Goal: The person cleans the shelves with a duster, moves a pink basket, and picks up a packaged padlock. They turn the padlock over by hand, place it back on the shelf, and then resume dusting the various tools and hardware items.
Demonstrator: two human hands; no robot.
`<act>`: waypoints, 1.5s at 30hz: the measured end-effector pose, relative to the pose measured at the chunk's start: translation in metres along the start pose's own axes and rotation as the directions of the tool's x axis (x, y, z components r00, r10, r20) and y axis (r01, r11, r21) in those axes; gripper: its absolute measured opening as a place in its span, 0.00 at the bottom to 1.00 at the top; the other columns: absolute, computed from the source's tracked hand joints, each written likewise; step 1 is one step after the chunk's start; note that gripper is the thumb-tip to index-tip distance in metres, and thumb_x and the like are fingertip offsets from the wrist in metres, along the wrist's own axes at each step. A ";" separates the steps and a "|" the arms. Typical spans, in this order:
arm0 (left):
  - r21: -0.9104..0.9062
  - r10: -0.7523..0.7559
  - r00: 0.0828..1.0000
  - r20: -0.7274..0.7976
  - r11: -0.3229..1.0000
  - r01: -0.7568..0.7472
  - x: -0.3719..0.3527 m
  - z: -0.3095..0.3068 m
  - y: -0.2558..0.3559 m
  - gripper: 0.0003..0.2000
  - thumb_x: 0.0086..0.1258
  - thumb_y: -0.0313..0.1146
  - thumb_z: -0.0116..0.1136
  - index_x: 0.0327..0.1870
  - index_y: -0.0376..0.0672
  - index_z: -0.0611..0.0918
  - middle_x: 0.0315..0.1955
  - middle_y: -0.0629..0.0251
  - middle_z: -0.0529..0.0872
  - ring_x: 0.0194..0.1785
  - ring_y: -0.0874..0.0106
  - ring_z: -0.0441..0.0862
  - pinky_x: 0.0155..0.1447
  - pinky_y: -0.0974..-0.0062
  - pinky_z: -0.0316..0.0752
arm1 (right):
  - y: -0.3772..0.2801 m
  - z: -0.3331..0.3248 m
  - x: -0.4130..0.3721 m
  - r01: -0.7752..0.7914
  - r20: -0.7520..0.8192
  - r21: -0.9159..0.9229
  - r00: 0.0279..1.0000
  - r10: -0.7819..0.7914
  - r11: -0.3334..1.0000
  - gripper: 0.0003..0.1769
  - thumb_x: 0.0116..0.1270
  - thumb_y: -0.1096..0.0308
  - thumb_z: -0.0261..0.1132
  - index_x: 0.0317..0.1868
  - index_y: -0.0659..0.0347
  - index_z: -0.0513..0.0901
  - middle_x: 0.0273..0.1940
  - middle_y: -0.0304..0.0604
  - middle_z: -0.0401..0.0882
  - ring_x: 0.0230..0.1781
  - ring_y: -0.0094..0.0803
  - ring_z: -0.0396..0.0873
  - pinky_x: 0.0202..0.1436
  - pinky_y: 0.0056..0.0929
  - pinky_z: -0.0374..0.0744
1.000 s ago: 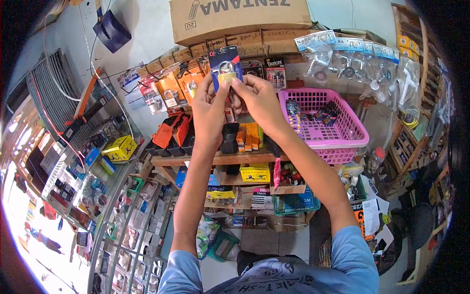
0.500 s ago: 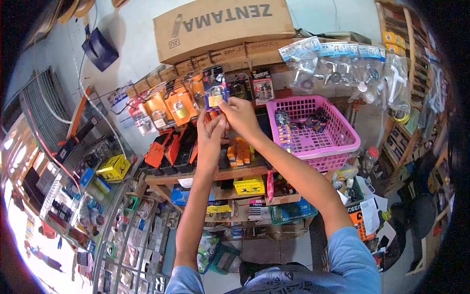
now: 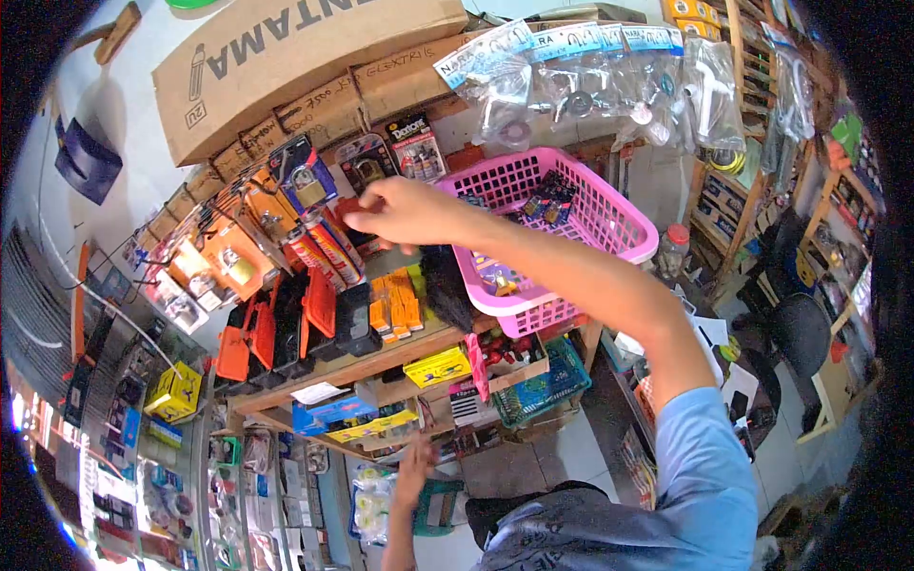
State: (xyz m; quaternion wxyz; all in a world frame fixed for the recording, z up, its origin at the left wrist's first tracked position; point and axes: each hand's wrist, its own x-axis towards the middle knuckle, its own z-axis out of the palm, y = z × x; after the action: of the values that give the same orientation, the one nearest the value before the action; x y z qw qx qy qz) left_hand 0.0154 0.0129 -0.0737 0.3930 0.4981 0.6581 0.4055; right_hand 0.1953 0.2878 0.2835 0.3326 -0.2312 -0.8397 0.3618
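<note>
The person wears a light-blue T-shirt with short sleeves; the right sleeve is plain blue. Dark printed lettering crosses the greyish chest. The right hand and left hand are bare.

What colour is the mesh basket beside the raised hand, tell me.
Pink, with lattice walls; the head view shows the basket beside the right hand.

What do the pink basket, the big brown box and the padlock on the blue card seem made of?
Pink basket: moulded plastic, judging by its glossy lattice walls. Brown box: cardboard, matte, with printed lettering. Padlock: likely a brass-coloured metal body and a shiny steel shackle, though it shows small.
</note>
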 end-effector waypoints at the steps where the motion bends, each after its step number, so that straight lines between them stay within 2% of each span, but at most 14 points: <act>1: 0.202 0.056 0.998 -0.040 0.978 -0.047 -0.006 0.003 -0.076 0.16 0.78 0.38 0.43 0.61 0.42 0.73 0.44 0.60 0.80 0.44 0.67 0.78 0.48 0.72 0.75 | 0.003 -0.012 -0.013 -0.012 0.032 -0.136 0.999 0.016 0.991 0.23 0.69 0.49 0.62 0.39 0.66 0.82 0.21 0.40 0.79 0.15 0.25 0.75 0.20 0.28 0.73; 2: -0.241 0.230 0.958 -0.174 0.933 -0.267 -0.034 0.028 -0.123 0.15 0.75 0.36 0.47 0.58 0.41 0.74 0.46 0.52 0.79 0.45 0.56 0.80 0.48 0.65 0.76 | 0.010 -0.025 -0.024 -0.019 0.063 -0.272 0.997 0.038 0.962 0.24 0.69 0.48 0.62 0.40 0.65 0.82 0.22 0.40 0.80 0.15 0.25 0.75 0.21 0.28 0.74; 3: 0.408 -0.139 0.990 -0.040 0.902 0.143 -0.047 0.031 -0.251 0.17 0.71 0.35 0.53 0.59 0.43 0.73 0.47 0.47 0.78 0.44 0.49 0.79 0.46 0.61 0.77 | 0.021 -0.039 -0.029 -0.080 0.175 -0.345 0.974 0.148 0.935 0.23 0.69 0.49 0.62 0.41 0.66 0.82 0.22 0.41 0.80 0.15 0.26 0.76 0.21 0.29 0.74; 5: 0.586 -0.007 0.999 -0.051 0.810 0.035 -0.105 0.061 -0.238 0.17 0.70 0.39 0.55 0.57 0.43 0.74 0.48 0.46 0.78 0.43 0.49 0.80 0.42 0.59 0.77 | 0.046 -0.061 -0.036 -0.204 0.270 -0.431 0.900 0.341 0.879 0.23 0.69 0.49 0.61 0.40 0.66 0.82 0.22 0.42 0.81 0.15 0.27 0.76 0.22 0.30 0.75; 6: 0.611 -0.035 0.998 -0.053 0.790 0.060 -0.146 0.091 -0.385 0.17 0.72 0.44 0.52 0.54 0.43 0.76 0.46 0.51 0.81 0.41 0.58 0.81 0.38 0.63 0.77 | 0.060 -0.070 -0.037 -0.276 0.256 -0.442 0.873 0.415 0.854 0.24 0.69 0.49 0.61 0.39 0.66 0.82 0.22 0.43 0.81 0.15 0.28 0.76 0.22 0.31 0.76; 11: 0.550 -0.040 0.996 -0.074 0.832 0.074 -0.117 0.065 -0.367 0.17 0.72 0.44 0.52 0.54 0.42 0.76 0.46 0.52 0.81 0.41 0.59 0.81 0.38 0.64 0.76 | 0.141 -0.113 -0.017 -0.402 0.033 -0.792 0.724 0.689 0.460 0.28 0.65 0.45 0.61 0.31 0.67 0.83 0.23 0.44 0.82 0.20 0.36 0.81 0.24 0.34 0.78; 14: 0.507 -0.057 0.994 -0.097 0.857 0.098 -0.108 0.048 -0.346 0.17 0.72 0.44 0.52 0.54 0.42 0.76 0.46 0.52 0.81 0.41 0.59 0.81 0.38 0.64 0.76 | 0.196 -0.135 0.003 -0.416 0.037 -0.795 0.693 0.720 0.442 0.29 0.65 0.44 0.61 0.34 0.69 0.83 0.25 0.47 0.82 0.23 0.38 0.82 0.27 0.36 0.80; 16: 0.481 -0.079 0.991 -0.111 0.868 0.123 -0.111 0.035 -0.339 0.17 0.72 0.44 0.52 0.54 0.42 0.76 0.46 0.52 0.81 0.41 0.59 0.81 0.38 0.64 0.76 | 0.216 -0.142 0.016 -0.447 0.041 -0.775 0.669 0.742 0.446 0.30 0.63 0.44 0.63 0.37 0.70 0.83 0.29 0.49 0.83 0.24 0.38 0.81 0.29 0.38 0.81; 20: 0.413 -0.131 0.985 -0.111 0.895 0.166 -0.118 0.029 -0.344 0.17 0.72 0.44 0.52 0.53 0.42 0.76 0.46 0.53 0.82 0.41 0.60 0.81 0.38 0.65 0.76 | 0.228 -0.156 0.021 -0.556 0.033 -0.791 0.378 0.925 0.255 0.35 0.59 0.44 0.67 0.60 0.62 0.77 0.49 0.54 0.82 0.42 0.42 0.84 0.45 0.43 0.82; 22: 0.364 -0.161 0.981 -0.113 0.911 0.191 -0.120 0.038 -0.335 0.17 0.73 0.44 0.52 0.53 0.42 0.76 0.46 0.53 0.82 0.41 0.60 0.82 0.38 0.65 0.76 | 0.241 -0.166 0.021 -0.095 0.108 -0.964 0.712 0.694 0.248 0.36 0.52 0.46 0.72 0.57 0.60 0.79 0.51 0.48 0.83 0.46 0.42 0.83 0.48 0.42 0.82; 27: 0.251 -0.213 0.960 -0.181 0.934 0.255 -0.123 0.042 -0.326 0.17 0.73 0.44 0.52 0.53 0.42 0.77 0.45 0.54 0.82 0.41 0.61 0.82 0.38 0.66 0.76 | 0.273 -0.172 0.014 -0.094 0.137 -0.951 0.725 0.675 0.294 0.34 0.40 0.50 0.80 0.50 0.51 0.84 0.47 0.48 0.85 0.49 0.44 0.82 0.53 0.40 0.79; 30: 0.191 -0.246 0.946 -0.210 0.939 0.287 -0.130 0.042 -0.327 0.17 0.73 0.44 0.52 0.53 0.42 0.77 0.45 0.54 0.82 0.41 0.62 0.82 0.38 0.66 0.76 | 0.287 -0.173 0.019 -0.163 0.198 -0.882 0.723 0.661 0.443 0.36 0.40 0.49 0.80 0.50 0.57 0.83 0.48 0.49 0.84 0.50 0.44 0.82 0.53 0.40 0.79; 33: 0.149 -0.261 0.937 -0.233 0.943 0.299 -0.126 0.031 -0.317 0.17 0.73 0.44 0.51 0.53 0.42 0.77 0.45 0.54 0.82 0.41 0.62 0.82 0.38 0.67 0.76 | 0.307 -0.167 0.024 -0.167 0.045 -0.948 0.771 0.636 0.270 0.36 0.40 0.49 0.80 0.48 0.63 0.83 0.48 0.50 0.84 0.50 0.43 0.82 0.54 0.39 0.79; 45: -0.134 -0.356 0.861 -0.363 0.935 0.329 -0.126 0.060 -0.291 0.17 0.73 0.45 0.51 0.53 0.42 0.77 0.45 0.56 0.82 0.41 0.65 0.82 0.38 0.68 0.76 | 0.353 -0.181 0.033 -0.378 -0.103 -0.847 0.807 0.582 0.375 0.30 0.46 0.56 0.77 0.48 0.64 0.83 0.46 0.55 0.84 0.47 0.46 0.83 0.49 0.41 0.82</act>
State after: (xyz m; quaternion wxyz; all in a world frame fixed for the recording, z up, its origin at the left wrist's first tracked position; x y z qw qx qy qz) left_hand -0.0031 -0.1518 -0.3502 0.3400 0.2712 0.7855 0.4402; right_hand 0.3570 0.6136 0.1211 -0.0320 -0.5552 -0.8309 0.0187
